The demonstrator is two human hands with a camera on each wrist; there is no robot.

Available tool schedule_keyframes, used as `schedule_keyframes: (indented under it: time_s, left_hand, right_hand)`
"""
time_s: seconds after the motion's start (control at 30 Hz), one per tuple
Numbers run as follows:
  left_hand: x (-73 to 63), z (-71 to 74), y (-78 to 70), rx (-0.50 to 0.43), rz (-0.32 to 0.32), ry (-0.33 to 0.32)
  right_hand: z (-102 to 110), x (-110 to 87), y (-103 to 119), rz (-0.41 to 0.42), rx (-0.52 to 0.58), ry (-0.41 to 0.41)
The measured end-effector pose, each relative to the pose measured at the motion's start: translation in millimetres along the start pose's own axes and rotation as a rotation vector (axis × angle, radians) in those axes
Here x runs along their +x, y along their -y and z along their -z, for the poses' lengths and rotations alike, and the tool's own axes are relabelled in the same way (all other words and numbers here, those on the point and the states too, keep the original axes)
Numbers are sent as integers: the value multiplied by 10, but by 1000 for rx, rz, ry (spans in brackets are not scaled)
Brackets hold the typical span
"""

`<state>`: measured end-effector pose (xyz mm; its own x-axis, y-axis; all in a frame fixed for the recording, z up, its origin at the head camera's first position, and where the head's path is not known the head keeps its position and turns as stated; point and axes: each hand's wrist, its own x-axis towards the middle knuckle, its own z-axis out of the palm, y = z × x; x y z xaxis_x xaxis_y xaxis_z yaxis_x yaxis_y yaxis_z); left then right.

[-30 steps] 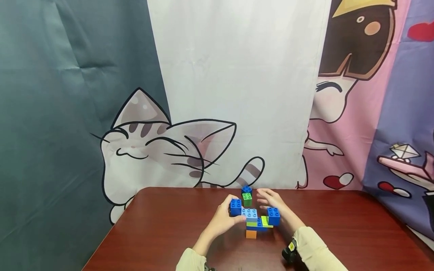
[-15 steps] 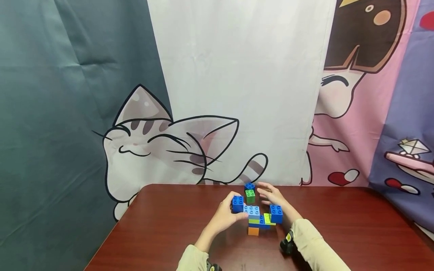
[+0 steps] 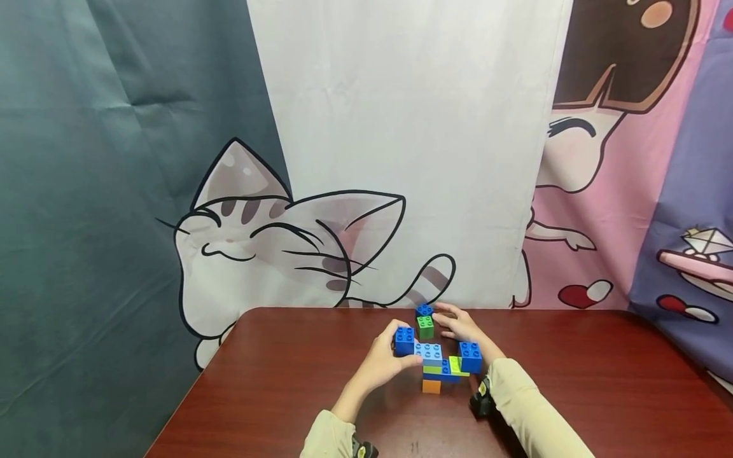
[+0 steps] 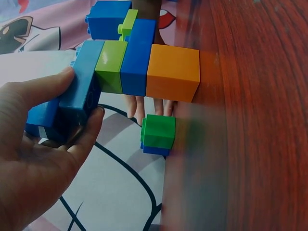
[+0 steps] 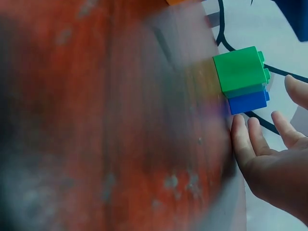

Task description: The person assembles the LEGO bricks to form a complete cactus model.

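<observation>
My left hand (image 3: 380, 361) grips a built piece of toy building bricks, thumb and fingers around its light blue brick (image 4: 82, 89) and the dark blue brick (image 3: 404, 341) beside it. Below the light blue one sit a lime brick (image 4: 111, 67), a long blue brick (image 4: 138, 57) and, at the bottom, an orange brick (image 3: 432, 386). On its right side, another blue brick (image 3: 470, 357) tops a thin lime piece (image 3: 455, 365). Beyond, a green brick (image 3: 425, 327) stands in front of a blue brick (image 3: 424, 310). My right hand (image 5: 276, 159) has its fingers extended, tips right at that blue brick.
All the bricks are over a dark red-brown wooden table (image 3: 286, 394). A cartoon-printed curtain (image 3: 366, 159) hangs just behind the far table edge. Black wrist cameras (image 3: 482, 401) sit by the cuffs.
My right hand has moved left, its fingertips closing in on the far green and blue bricks. The left hand keeps its hold on the built piece. The head view has tilted slightly.
</observation>
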<state>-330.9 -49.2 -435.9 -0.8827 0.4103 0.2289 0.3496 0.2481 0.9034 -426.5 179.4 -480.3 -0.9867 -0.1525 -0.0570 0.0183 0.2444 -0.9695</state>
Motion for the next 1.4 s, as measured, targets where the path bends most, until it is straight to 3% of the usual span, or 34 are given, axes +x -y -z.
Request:
schedule_keyframes:
  time_s: [0.5, 0.73, 0.9, 1.13, 1.4]
  left_hand:
    - [-4, 36, 1, -3, 1, -10]
    - [-35, 45, 10, -1, 8, -9]
    - [-14, 40, 33, -2, 7, -2]
    - [-8, 14, 2, -10, 3, -12]
    - [18, 18, 8, 5, 12, -9]
  right_hand:
    - [-54, 150, -27, 44, -131, 21]
    - [-66, 160, -59, 123, -149, 27]
    - [-110, 183, -55, 50, -137, -20]
    - [-103, 179, -35, 38, -200, -86]
    - [-94, 191, -39, 29, -178, -122]
